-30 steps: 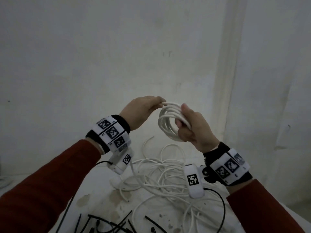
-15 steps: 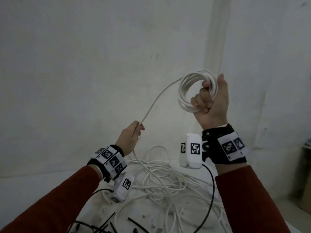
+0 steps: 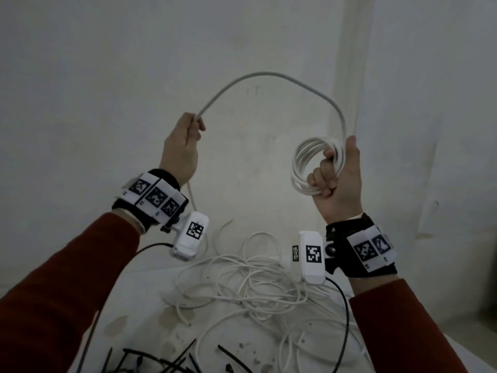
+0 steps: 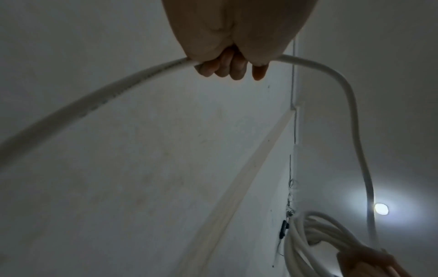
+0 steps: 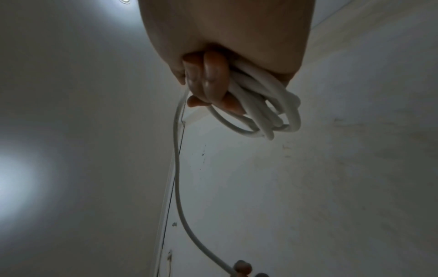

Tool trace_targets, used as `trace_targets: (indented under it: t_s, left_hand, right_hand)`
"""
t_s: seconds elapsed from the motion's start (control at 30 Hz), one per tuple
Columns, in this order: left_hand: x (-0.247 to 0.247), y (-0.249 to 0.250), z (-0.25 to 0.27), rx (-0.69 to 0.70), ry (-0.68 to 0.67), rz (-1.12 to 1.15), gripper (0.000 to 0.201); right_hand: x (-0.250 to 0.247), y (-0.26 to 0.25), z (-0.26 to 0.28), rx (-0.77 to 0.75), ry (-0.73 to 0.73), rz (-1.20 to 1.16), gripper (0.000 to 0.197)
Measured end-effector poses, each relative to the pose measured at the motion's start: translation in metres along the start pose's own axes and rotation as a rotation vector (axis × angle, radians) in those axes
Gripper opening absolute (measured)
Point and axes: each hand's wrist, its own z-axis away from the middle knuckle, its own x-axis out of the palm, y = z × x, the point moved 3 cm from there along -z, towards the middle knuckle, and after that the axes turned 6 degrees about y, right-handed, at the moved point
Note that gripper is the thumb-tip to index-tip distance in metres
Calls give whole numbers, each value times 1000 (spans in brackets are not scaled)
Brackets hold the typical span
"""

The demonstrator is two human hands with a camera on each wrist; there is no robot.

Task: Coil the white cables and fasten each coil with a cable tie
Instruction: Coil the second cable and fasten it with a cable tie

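Cable [image 3: 269, 76] arched between raised hands; right hand [image 3: 338, 179] fisting coil [image 3: 304, 162]

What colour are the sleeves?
Dark red sleeves, clearest in the head view.

Both your arms are raised, palms toward you; your left hand [image 3: 179, 152] pinches a cable [image 3: 269, 76], and your right hand [image 3: 339, 181] is fisted around its coil [image 3: 302, 157].
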Motion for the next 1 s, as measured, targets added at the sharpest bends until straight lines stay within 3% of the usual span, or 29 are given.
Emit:
trace_targets:
  t_s: [0.13,0.33,0.47,0.53,0.6,0.7,0.87,1.0]
  left_hand:
    - [-35,1,-17,130,-26,-208,20]
    - [-85,-29,-13,159,-137,-553,23]
    - [-108,-54,15,163,-384,-830,18]
    - [-116,-56,36,288,-495,-943,26]
    - [-123,-50,59,463,-557,-972,41]
    - [-131,-21,92,623,-577,-925,25]
    - [-145,10,127,666,-604,-902,26]
    - [-139,29,151,723,-686,-859,22]
  right_hand:
    - [3,16,3,104,-97,-80,59]
    - [18,31,19,254,-293,-155,58]
    - [31,33,26,234,-302,-267,58]
    - [37,35,27,215,-259,-329,60]
    - [41,37,27,193,-206,-405,61]
    - [45,45,25,161,-124,-488,53]
    - [51,68,26,195,-105,-609,37]
    - [59,94,29,183,-103,-545,35]
